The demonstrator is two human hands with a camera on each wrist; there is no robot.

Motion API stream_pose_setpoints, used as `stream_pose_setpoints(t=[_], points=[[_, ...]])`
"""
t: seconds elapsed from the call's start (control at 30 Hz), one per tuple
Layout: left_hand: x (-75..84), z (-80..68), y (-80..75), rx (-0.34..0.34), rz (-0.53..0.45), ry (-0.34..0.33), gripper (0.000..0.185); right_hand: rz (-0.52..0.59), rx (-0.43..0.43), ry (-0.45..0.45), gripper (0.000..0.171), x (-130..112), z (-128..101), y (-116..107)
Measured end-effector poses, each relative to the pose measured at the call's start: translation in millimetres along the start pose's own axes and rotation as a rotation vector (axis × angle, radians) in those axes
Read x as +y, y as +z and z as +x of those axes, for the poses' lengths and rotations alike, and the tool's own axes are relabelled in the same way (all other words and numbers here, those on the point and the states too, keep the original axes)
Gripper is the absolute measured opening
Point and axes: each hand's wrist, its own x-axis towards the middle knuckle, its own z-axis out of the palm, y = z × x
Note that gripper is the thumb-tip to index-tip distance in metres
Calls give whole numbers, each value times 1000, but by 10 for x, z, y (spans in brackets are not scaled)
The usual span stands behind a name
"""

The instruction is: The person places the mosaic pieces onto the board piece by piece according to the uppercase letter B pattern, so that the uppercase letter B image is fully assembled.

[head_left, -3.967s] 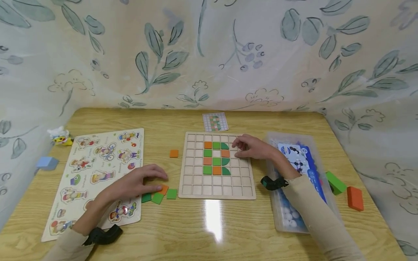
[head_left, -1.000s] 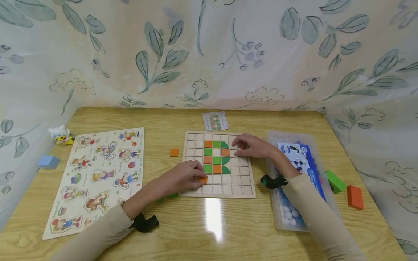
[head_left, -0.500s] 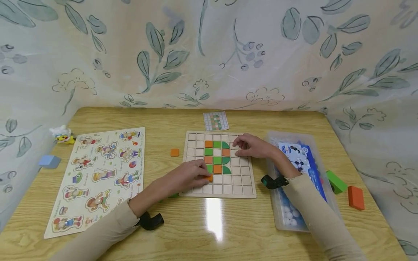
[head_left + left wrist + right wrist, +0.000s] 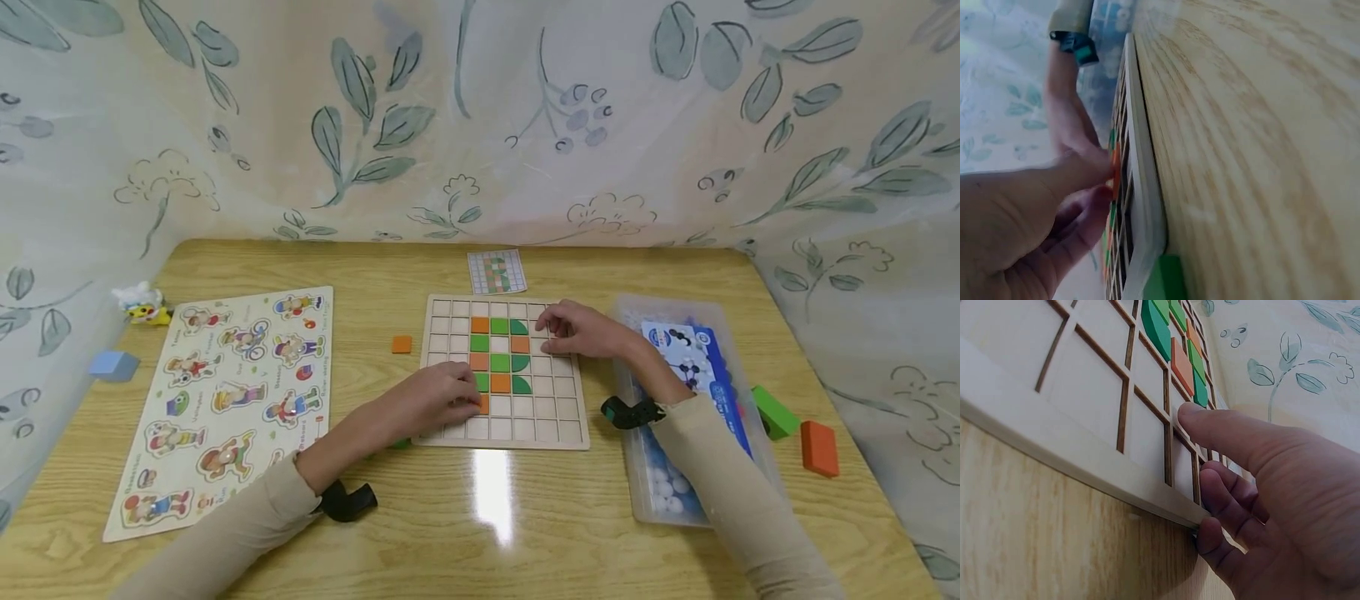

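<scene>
**Orange tile going down on wooden grid**

Wooden grid board (image 4: 501, 433) lying flat at mid-table (image 4: 480, 533), with orange, light-green and dark-green pieces already filling cells in its upper middle. Left hand (image 4: 442, 398) reaching in over the board's lower-left part, fingers curled and pinching an orange tile (image 4: 483, 404) just below the coloured block — tile touching the board there, though whether fully seated in its cell cannot be told. Showing again in the left wrist view: fingertips (image 4: 1094, 187) closing on the tile (image 4: 1114, 169) right against the board's face (image 4: 1141, 206), a green piece (image 4: 1166, 281) lying on the table beside the board's edge.

Right hand (image 4: 581, 329) resting at the board's upper-right edge, holding nothing — fingers loosely bent, index finger (image 4: 1229, 434) stretching out onto the grid cells, the rest tucked against the rim (image 4: 1085, 469).

Lying loose to the board's left, a lone orange tile (image 4: 402, 344); peeking out beneath the left forearm, a bit of green (image 4: 400, 443). Sitting beyond the board's far edge, a small pattern card (image 4: 496, 272). Occupying the left of the table, a picture puzzle (image 4: 225, 400), with a blue block (image 4: 114, 365) and a small toy (image 4: 138, 304) near that edge. Standing to the right, a clear bin (image 4: 675, 500) of white balls, then a green block (image 4: 775, 412) and an orange block (image 4: 819, 448).
</scene>
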Motion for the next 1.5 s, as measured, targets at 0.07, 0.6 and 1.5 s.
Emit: stream_pose_setpoints(t=[0.07,0.6,1.5], points=[[7,-6,-14,-13,25,9,9,2,2,1,25,-5,-5,-2],[-464,-946,-465,66,-143,-137,18,-14,-4,5,25,-21,-19,-33],[-398,-1302,-405,-57,-113,-166,33,-2,2,-26,27,-20,-25,-12]])
